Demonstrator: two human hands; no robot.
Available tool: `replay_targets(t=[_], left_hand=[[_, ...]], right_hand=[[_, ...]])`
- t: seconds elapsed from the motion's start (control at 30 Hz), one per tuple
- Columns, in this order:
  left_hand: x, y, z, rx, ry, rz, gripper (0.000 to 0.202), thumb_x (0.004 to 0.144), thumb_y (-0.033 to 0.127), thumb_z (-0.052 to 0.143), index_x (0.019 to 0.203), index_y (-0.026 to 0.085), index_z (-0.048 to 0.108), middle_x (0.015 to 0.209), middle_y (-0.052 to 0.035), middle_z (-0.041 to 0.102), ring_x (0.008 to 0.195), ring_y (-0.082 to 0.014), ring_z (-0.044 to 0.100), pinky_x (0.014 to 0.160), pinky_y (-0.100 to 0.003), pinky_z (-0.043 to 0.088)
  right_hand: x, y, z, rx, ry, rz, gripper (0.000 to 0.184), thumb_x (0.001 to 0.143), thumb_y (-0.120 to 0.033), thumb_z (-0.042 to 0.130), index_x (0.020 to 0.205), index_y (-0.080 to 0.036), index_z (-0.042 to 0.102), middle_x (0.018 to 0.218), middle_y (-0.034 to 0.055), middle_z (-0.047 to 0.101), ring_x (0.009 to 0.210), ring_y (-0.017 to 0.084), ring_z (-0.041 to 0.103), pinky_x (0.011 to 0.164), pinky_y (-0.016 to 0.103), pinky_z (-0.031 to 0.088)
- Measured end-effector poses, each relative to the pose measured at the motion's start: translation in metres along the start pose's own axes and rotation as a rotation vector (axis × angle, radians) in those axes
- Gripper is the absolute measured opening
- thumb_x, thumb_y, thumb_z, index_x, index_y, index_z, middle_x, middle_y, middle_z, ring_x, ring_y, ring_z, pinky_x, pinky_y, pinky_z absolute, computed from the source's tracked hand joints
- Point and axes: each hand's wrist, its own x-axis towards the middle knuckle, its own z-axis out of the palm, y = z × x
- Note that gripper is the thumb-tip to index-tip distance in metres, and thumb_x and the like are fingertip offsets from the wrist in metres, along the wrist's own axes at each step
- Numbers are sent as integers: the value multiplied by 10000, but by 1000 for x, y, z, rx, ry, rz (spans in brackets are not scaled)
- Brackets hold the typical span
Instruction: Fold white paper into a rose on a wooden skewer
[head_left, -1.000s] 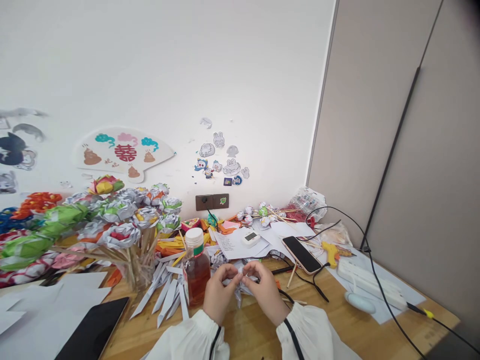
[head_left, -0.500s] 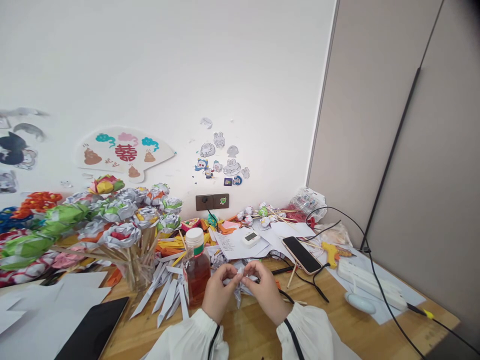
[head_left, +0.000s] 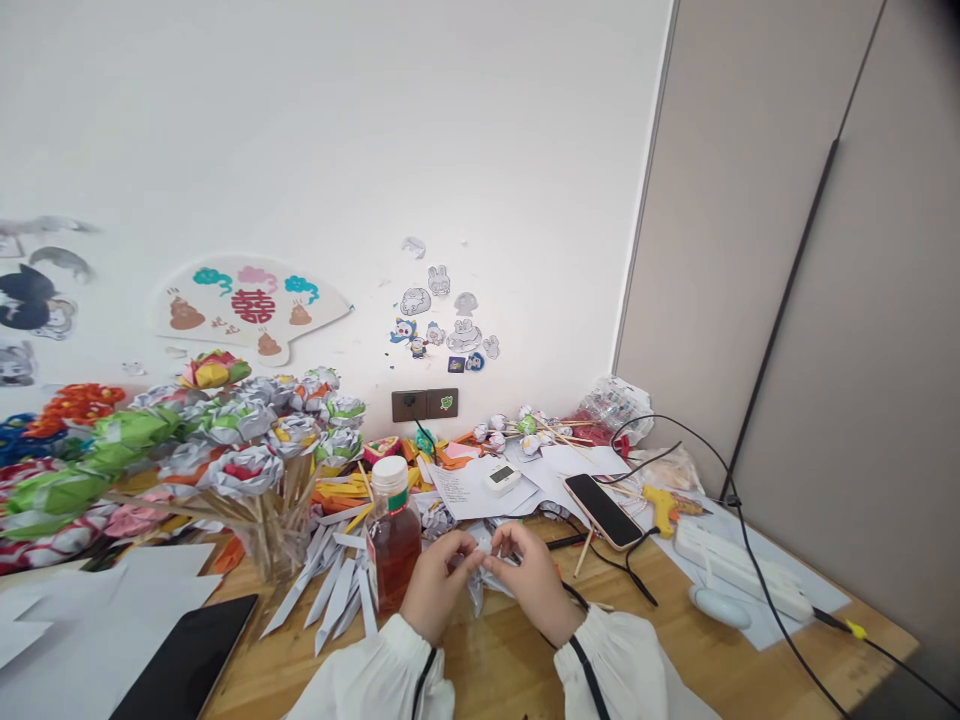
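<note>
Both hands meet over the front middle of the wooden table, pinching a small piece of folded white paper (head_left: 478, 592) between them. My left hand (head_left: 439, 585) closes thumb and fingertips on its left side. From the right, my right hand (head_left: 531, 580) grips it the same way. Fingers cover much of the paper, so its exact shape is hidden; a pointed end hangs below. Just left of my left hand stands a bottle of reddish-brown liquid (head_left: 394, 550) with a white cap. Folded white paper strips (head_left: 334, 590) lie beyond the bottle to the left.
Paper flowers on sticks (head_left: 247, 465) stand in a clear container at left. A black tablet (head_left: 187, 660) lies at front left. To the right are a phone (head_left: 604, 510), a yellow glue gun (head_left: 661, 508), a white power strip (head_left: 742, 568) and loose cables. A white timer (head_left: 501, 479) sits behind.
My fingertips have shifted slightly on the white paper, and my left hand has moved a little to the left. The things on the table stay where they were.
</note>
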Motion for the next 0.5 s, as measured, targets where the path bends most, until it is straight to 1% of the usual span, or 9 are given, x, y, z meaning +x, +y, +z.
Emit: replay_targets(t=[0.13, 0.27, 0.5], left_hand=[[2, -5, -4, -27, -78, -26, 71, 658, 237, 553, 647, 166, 558, 604, 19, 542, 604, -141, 494, 554, -215, 389], [3, -12, -4, -43, -144, -56, 83, 644, 225, 559, 610, 153, 538, 542, 39, 506, 539, -122, 471, 511, -207, 374], [2, -18, -2, -10, -137, -99, 81, 632, 188, 540, 561, 161, 510, 523, 52, 470, 537, -119, 442, 508, -209, 344]], right_hand=[[0, 5, 0, 44, -70, 33, 128, 641, -170, 592, 683, -182, 472, 625, -48, 477, 589, 110, 454, 559, 212, 366], [0, 9, 1, 75, -144, 50, 133, 636, -168, 591, 691, -178, 470, 641, -44, 505, 599, 109, 484, 554, 207, 383], [-2, 3, 1, -7, -128, 48, 132, 588, -85, 570, 627, -178, 485, 622, -47, 491, 610, 111, 468, 562, 206, 360]])
